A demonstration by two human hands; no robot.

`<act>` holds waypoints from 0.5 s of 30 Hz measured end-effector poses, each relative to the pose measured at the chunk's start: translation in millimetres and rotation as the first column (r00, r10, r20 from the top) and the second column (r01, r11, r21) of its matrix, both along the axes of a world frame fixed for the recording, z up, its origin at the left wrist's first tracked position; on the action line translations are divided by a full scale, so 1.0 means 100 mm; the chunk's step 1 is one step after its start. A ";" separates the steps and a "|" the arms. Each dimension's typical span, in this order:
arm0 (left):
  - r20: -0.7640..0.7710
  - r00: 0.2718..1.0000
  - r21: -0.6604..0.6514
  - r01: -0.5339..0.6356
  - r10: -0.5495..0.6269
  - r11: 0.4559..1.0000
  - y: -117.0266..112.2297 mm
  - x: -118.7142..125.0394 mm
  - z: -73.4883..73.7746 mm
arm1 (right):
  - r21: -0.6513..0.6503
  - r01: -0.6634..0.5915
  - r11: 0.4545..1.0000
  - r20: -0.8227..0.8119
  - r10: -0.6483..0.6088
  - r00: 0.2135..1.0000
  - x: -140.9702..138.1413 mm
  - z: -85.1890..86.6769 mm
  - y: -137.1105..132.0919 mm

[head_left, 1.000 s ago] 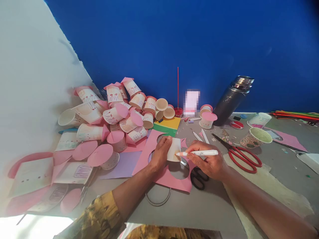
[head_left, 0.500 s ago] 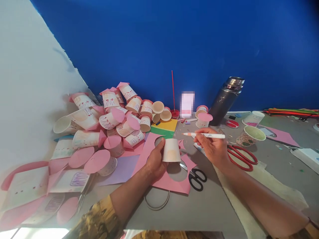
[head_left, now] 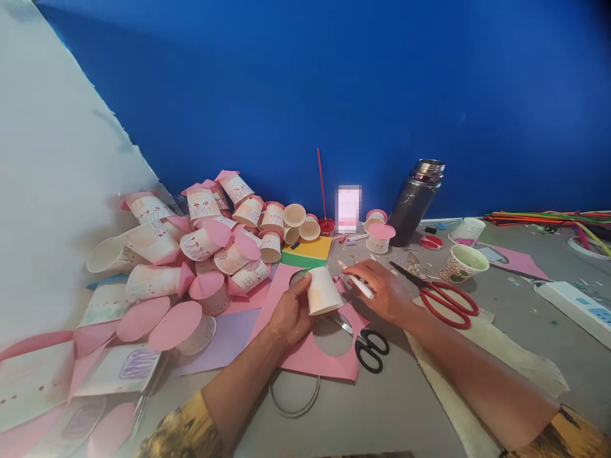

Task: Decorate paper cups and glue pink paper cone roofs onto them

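My left hand (head_left: pixel 294 312) is closed around a white paper cup (head_left: pixel 325 291), which is tilted and upside down with a faint peach patch on its side. In my right hand (head_left: pixel 379 289) is a white paint marker (head_left: pixel 359 286), gripped by the fingers just right of the cup. The marker's peach-coloured end points up and left, apart from the cup. Beneath the cup lies a pink paper sheet (head_left: pixel 319 366) with round holes cut out. Black-handled scissors (head_left: pixel 370 350) rest on its right edge, their blades partly over a hole.
Decorated paper cups with pink paper tops (head_left: pixel 203 242) are piled at the left. A dark metal flask (head_left: pixel 415 203) leans near the blue wall. Red-handled scissors (head_left: pixel 449 304) lie on a pale cloth (head_left: pixel 496 356) at right, near a patterned cup (head_left: pixel 464 264) and a power strip (head_left: pixel 580 308).
My right hand has moved left and down towards the cup, turning the marker. The cup has tilted in my left hand. The view has shifted slightly.
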State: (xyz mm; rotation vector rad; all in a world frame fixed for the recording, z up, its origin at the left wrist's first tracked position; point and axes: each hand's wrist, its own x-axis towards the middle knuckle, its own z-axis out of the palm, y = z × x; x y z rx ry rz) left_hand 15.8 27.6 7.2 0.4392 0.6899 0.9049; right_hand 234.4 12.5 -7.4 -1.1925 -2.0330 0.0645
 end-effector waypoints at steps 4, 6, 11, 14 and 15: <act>-0.008 0.998 -0.011 0.063 -0.063 0.998 0.00 -0.03 0.04 | -0.140 0.017 0.990 -0.366 -0.068 0.928 -0.02 0.08 -0.01; -0.009 0.997 -0.012 0.082 -0.082 0.997 -0.01 -0.04 0.05 | -0.281 -0.012 0.960 -0.604 -0.167 0.779 -0.02 0.11 0.00; -0.088 0.993 -0.041 0.070 -0.074 0.997 -0.04 -0.04 0.06 | -0.376 -0.133 0.917 -0.810 -0.255 0.528 -0.02 0.17 0.07; -0.102 0.994 -0.047 0.045 -0.050 0.998 -0.05 -0.03 0.06 | -0.382 -0.224 0.897 -0.845 -0.240 0.479 -0.04 0.18 0.04; -0.091 0.995 -0.048 0.043 -0.047 0.998 -0.05 -0.04 0.05 | -0.378 -0.252 0.891 -0.856 -0.231 0.463 -0.05 0.19 0.02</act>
